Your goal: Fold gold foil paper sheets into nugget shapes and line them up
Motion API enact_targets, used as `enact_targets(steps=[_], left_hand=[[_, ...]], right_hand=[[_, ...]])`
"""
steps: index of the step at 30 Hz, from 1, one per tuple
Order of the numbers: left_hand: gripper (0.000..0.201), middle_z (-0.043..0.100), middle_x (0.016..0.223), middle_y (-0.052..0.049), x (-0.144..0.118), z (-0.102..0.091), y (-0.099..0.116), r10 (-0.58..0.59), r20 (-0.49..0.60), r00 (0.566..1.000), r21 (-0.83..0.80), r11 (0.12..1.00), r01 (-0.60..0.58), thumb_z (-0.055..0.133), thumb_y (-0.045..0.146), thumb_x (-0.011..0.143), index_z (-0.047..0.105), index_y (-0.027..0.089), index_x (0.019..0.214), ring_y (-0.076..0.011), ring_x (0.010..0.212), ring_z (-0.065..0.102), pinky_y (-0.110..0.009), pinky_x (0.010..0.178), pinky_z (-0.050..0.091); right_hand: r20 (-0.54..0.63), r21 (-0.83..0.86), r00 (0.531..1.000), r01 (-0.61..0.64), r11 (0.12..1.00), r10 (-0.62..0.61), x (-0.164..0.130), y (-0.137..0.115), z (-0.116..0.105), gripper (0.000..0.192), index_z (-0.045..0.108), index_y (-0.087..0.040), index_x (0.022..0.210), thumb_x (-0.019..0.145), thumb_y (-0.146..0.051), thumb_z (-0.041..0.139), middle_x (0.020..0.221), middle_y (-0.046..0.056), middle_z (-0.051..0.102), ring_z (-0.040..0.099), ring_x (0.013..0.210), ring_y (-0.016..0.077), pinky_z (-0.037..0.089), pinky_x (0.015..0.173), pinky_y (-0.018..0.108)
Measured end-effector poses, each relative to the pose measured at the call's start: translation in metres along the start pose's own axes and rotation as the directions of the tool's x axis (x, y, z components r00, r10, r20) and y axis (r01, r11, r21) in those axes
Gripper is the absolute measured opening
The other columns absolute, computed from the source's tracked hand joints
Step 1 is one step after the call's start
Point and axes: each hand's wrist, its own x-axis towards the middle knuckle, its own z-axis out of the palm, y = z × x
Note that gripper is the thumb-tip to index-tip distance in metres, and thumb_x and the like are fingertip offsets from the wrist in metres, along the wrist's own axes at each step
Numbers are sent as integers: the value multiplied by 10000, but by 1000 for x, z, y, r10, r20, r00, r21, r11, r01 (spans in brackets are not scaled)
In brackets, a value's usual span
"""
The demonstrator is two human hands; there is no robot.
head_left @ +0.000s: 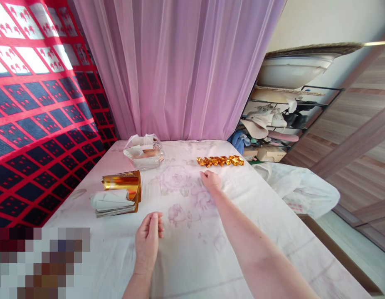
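Observation:
My left hand [149, 234] is loosely closed above the near middle of the cloth-covered table [186, 265], thumb on top of the curled fingers, with nothing visible in it. Farther out, my right hand [211, 180] is held as a fist just in front of a row of shiny gold foil pieces [220, 161], apart from them; no object shows in it. Left of my hands lies a stack of gold foil sheets [120, 182], partly curled. White-backed sheets [113, 199] lie against its near side.
A clear plastic bag [144, 153] with papery contents sits at the table's back left. Behind hangs a purple curtain [180, 70]; a red checked cloth [45, 124] hangs at left. Right of the table are a loaded rack [323, 106], a white plastic bag [307, 187] and a brown box edge [339, 253].

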Motion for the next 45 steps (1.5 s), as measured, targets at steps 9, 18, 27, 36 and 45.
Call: enact_targets(steps=[9, 18, 27, 36, 45], left_hand=[[492, 572, 606, 12, 3, 0, 3, 11, -4, 1000, -1, 1000, -11, 661, 652, 690, 663, 168, 780, -109, 515, 527, -195, 413, 433], [525, 579, 609, 10, 7, -2, 2, 53, 6, 999, 47, 997, -53, 641, 678, 674, 653, 166, 786, -114, 514, 537, -206, 422, 448], [537, 588, 612, -1, 10, -2, 1, 102, 29, 994, 137, 985, -105, 599, 694, 694, 652, 167, 786, -131, 514, 558, -231, 442, 471], [479, 616, 618, -13, 12, -7, 6, 189, 141, 972, 437, 869, -233, 436, 600, 793, 661, 177, 794, -158, 530, 592, -260, 476, 480], [160, 674, 941, -98, 46, -34, 81, 419, 325, 848, 811, 337, -478, 537, 298, 801, 671, 217, 767, -288, 1019, 570, -458, 984, 389]], right_hand=[[28, 57, 995, 97, 994, -99, -51, 14, -11, 354, 702, -203, 759, 959, -400, 486, 743, 0, 687, 564, 696, 120, 305, 603, 218], [47, 20, 995, 88, 996, -89, -105, 16, -24, 263, 707, -213, 771, 926, -351, 545, 744, 35, 701, 616, 702, 156, 319, 602, 241], [0, -11, 994, 107, 994, -107, -168, 28, -25, 222, 694, -213, 852, 952, -304, 517, 880, 47, 726, 649, 786, 160, 350, 632, 236], [10, 26, 988, 151, 988, -152, -176, 38, -26, 259, 676, -210, 829, 971, -313, 486, 858, 30, 721, 650, 790, 162, 339, 621, 244], [28, 66, 984, 174, 982, -176, -177, 37, -28, 267, 676, -219, 816, 955, -333, 480, 847, 28, 719, 643, 767, 161, 338, 607, 253]])
